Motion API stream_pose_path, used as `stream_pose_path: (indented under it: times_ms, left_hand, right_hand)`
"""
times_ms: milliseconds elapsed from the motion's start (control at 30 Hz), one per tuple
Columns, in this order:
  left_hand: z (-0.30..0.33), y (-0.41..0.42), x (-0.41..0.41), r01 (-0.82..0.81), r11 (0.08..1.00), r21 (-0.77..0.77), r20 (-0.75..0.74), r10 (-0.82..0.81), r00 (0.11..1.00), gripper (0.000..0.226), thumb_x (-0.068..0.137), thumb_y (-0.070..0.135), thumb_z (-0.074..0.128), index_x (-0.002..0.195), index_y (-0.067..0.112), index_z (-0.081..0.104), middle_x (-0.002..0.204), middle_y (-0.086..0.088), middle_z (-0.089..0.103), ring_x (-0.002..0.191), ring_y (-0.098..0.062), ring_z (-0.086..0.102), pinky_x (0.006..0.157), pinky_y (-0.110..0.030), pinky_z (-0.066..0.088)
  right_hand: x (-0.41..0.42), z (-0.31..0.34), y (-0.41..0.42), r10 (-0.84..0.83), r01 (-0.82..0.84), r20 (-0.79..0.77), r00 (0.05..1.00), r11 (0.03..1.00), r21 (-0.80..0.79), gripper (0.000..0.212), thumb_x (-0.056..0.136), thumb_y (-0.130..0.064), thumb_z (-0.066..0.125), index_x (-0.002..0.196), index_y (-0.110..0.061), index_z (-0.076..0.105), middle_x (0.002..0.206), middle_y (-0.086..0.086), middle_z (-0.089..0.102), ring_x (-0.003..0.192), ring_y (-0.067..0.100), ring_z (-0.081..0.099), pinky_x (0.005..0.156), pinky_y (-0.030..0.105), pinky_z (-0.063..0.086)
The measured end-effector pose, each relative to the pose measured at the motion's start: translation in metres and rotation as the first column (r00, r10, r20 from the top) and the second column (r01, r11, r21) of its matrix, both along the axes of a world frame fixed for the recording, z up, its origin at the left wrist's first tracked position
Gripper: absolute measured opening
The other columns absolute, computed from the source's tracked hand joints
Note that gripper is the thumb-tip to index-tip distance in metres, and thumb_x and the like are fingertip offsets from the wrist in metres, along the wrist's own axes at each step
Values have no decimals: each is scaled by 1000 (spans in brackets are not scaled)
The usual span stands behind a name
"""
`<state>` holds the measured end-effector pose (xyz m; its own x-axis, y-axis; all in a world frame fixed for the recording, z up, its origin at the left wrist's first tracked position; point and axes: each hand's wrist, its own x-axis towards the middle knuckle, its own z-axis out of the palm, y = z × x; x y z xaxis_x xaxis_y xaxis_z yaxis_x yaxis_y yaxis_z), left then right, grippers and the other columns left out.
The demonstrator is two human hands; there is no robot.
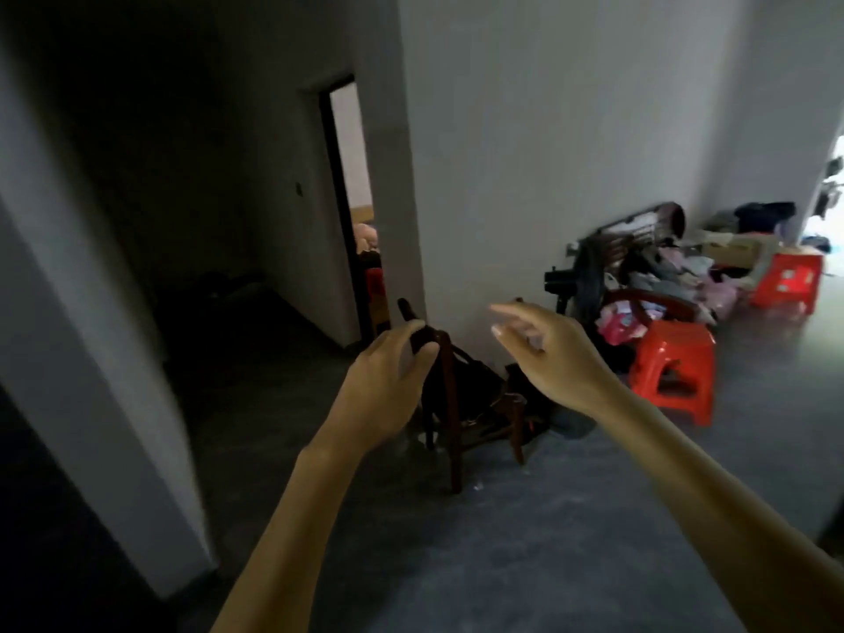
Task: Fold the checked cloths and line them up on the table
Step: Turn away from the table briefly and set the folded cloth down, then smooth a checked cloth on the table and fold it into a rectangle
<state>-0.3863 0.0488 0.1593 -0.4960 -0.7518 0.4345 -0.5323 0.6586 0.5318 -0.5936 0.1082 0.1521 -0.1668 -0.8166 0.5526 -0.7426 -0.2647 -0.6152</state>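
Note:
No checked cloth and no table shows in the head view. Both my arms are stretched out in front of me in a dim room. My left hand (pixel 388 372) has its fingers curled around the top of a dark wooden chair's (pixel 452 418) back, which stands tilted by the wall corner. My right hand (pixel 543 349) hovers just right of the chair's back with its fingers spread and nothing in it.
A red plastic stool (pixel 671 363) stands right of the chair, another red stool (pixel 788 281) farther back. A pile of clothes and a bench (pixel 662 262) lies along the white wall. A dark doorway (pixel 351 207) opens behind the chair. A wall edge (pixel 105 358) juts out at left.

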Motion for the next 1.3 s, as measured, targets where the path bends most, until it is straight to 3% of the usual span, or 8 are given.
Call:
stream_pose_path:
  times_ms: [200,333,467,600,733,967,1067,1300]
  left_hand:
    - [-31,-74,-86,117,987,-108,141,-101,985,53,95,50,36,139,21,42,139,-4,49,124,-20,49,104,-40,41]
    - [-53,-107,-170,246,962,-121,198,-219,955,51,97,47,36,139,20,44,140,-4,49,126,-21,46,104,-36,37]
    - [-68,-133,-256,354,929,-109,190,-330,925,47,96,45,38,134,20,50,136,-2,53,120,-20,51,97,-27,37]
    - [-74,-159,-346,449,891,-65,207,-428,879,44,98,41,39,133,18,52,136,-2,53,122,-17,48,95,-18,29]
    - [-80,-166,-435,567,823,-41,124,-559,820,49,94,46,42,128,15,57,130,-5,58,116,-21,54,92,-26,39]
    - [-126,-138,-580,813,576,85,38,-818,575,39,94,39,50,123,15,60,126,-5,61,115,-18,56,93,-26,40]
    - [-149,-124,-636,876,462,139,53,-887,459,37,95,33,52,126,14,58,128,-6,59,116,-19,56,94,-28,42]
    - [-182,-117,-768,965,186,187,72,-982,176,38,97,31,46,129,12,54,131,-9,57,116,-23,55,94,-33,47]
  right_hand:
    - [-64,-45,-47,-187,186,-65,980,982,-21,36,96,-30,58,128,-16,60,121,1,66,111,8,59,93,26,48]
    - [-134,-74,-61,-324,324,-43,945,946,-3,37,96,-31,56,129,-14,60,123,2,65,110,12,61,92,31,51]
    - [-212,-97,-69,-506,506,-33,862,862,10,32,96,-24,57,125,-13,62,123,5,65,106,17,62,83,17,40]
    - [-284,-112,-77,-631,633,-40,775,774,39,33,96,-25,58,126,-13,62,124,7,64,100,25,65,79,24,42]
    - [-342,-120,-66,-727,727,-35,686,683,71,35,95,-33,55,126,-17,61,124,4,64,106,25,63,87,35,50]
    - [-422,-151,-11,-903,884,-18,429,415,216,43,97,-39,51,133,-17,55,128,6,61,113,19,59,93,28,46]
    - [-454,-170,4,-956,919,-6,293,280,277,54,94,-55,39,133,-22,54,130,2,61,115,18,58,96,38,51]
    - [-524,-188,3,-998,928,-2,-60,-56,369,37,98,-38,49,134,-28,54,141,-7,51,130,10,44,102,21,31]
